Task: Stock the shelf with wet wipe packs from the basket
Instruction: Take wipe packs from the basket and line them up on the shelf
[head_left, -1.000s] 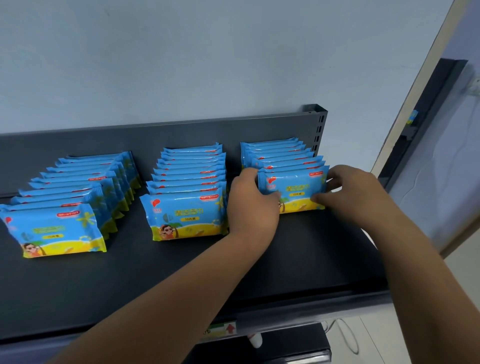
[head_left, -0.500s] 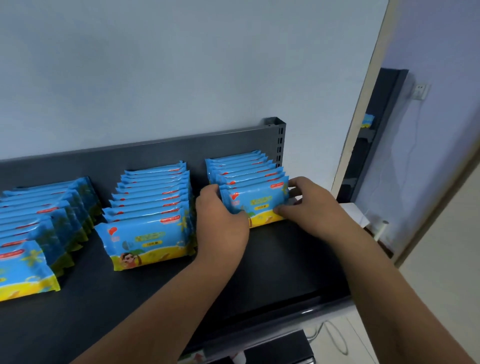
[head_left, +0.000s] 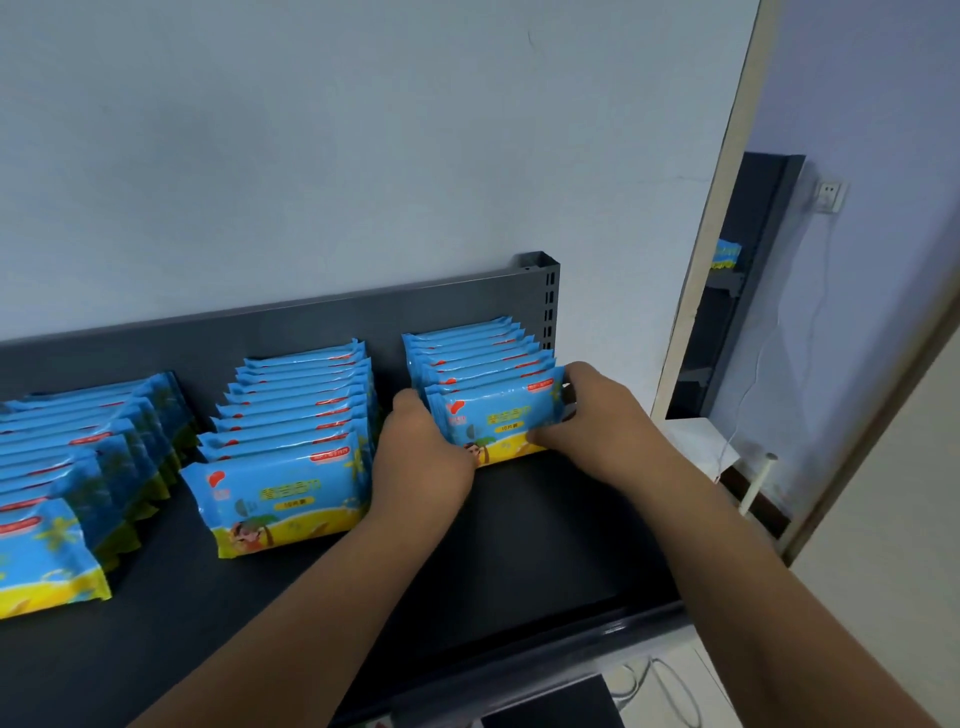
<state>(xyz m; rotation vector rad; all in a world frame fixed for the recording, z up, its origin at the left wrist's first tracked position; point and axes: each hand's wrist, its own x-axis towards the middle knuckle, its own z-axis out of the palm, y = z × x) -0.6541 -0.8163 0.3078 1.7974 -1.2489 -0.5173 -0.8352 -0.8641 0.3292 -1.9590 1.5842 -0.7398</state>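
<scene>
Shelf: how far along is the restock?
Done: the left row, middle row and right row of wet wipe packs stand on the shelf; the right one is shortest. In hand: left hand and right hand grip its front pack. Left: room in front of it; basket out of view, so remaining stock unknown.

I am looking at the front pack (head_left: 498, 421) of the right-hand row, and it is showing bright blue with a yellow band along the bottom, a red mark at its upper left, a red strip at the upper right and yellow lettering in the middle. The middle row (head_left: 280, 493) is wearing the same print on its nearest face, with green palm fronds at the right end. The left row (head_left: 47, 519) is repeating blue over yellow, its crimped ends going green. The shelf (head_left: 519, 545) is reading dark grey, the wall (head_left: 363, 156) pale blue-grey, the door frame (head_left: 724, 208) cream.
</scene>
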